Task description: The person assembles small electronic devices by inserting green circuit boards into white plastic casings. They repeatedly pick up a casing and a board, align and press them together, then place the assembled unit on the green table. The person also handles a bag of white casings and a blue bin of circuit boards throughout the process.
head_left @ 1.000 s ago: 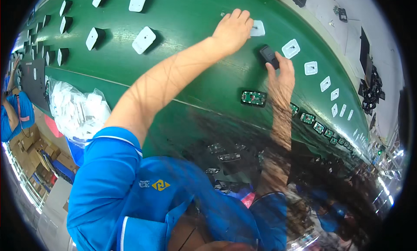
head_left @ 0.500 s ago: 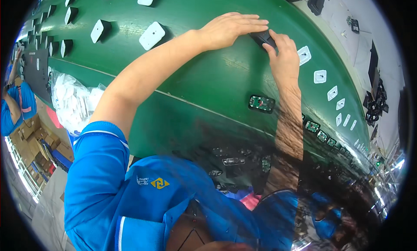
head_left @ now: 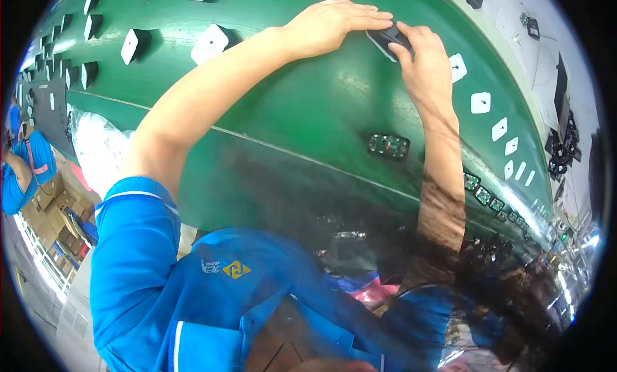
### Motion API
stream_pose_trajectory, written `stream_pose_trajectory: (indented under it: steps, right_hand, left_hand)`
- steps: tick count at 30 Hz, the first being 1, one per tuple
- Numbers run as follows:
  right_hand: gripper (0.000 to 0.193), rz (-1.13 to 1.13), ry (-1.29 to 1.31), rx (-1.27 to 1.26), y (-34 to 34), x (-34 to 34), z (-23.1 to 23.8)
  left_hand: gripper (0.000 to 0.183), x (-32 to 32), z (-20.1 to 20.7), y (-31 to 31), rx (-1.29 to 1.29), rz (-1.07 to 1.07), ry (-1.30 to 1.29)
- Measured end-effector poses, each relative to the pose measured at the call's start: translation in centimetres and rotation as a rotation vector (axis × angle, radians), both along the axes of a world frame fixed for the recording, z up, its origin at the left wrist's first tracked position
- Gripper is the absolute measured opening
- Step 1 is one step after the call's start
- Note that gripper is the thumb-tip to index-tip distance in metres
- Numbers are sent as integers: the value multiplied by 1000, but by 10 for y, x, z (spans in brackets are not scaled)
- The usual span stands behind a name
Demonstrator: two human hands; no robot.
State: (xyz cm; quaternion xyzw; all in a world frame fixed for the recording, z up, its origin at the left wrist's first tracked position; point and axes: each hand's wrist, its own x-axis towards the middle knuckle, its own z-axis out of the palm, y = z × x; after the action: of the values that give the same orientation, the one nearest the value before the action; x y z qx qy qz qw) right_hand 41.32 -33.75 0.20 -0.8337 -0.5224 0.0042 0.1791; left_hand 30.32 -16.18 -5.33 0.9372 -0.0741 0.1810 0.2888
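At the far middle of the green work surface, a small black plastic case [head_left: 384, 37] with a white edge is between my two hands. My left hand [head_left: 331, 25] reaches over it from the left, fingers stretched together and their tips on its far side; the thumb is hidden. My right hand [head_left: 427, 60] grips its near right side between thumb and fingers. Nearer to me, a black housing with a green circuit board [head_left: 389, 147] lies by my right forearm. White square plates [head_left: 481, 102] lie in a curved row to the right of my right hand.
Black cases with white faces [head_left: 210, 44] stand spread over the far left. A clear bag of white parts [head_left: 96, 144] lies beside my left upper arm. More circuit-board housings [head_left: 483, 195] line up beyond my right forearm. Another person in blue [head_left: 32, 160] is at the left edge.
The case has tilted, so its white edge now shows. Both hands keep to it and appear slightly farther up the view; the whole view has shifted a little.
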Motion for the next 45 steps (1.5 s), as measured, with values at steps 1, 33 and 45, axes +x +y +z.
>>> stream_pose_trajectory:
  steps: [1, 33, 45]
  right_hand:
    - [32, -7, 4, 12, -1, 0, -2]
    - [35, -19, -208, -54, -2, -21, -17]
    - [32, -409, 613, 67, -7, 14, 27]
  left_hand:
    - [51, 1, 0, -1, -19, 2, 10]
    - [49, -11, -4, -4, 289, 63, -39]
    - [26, 30, 10, -11, -121, 245, 131]
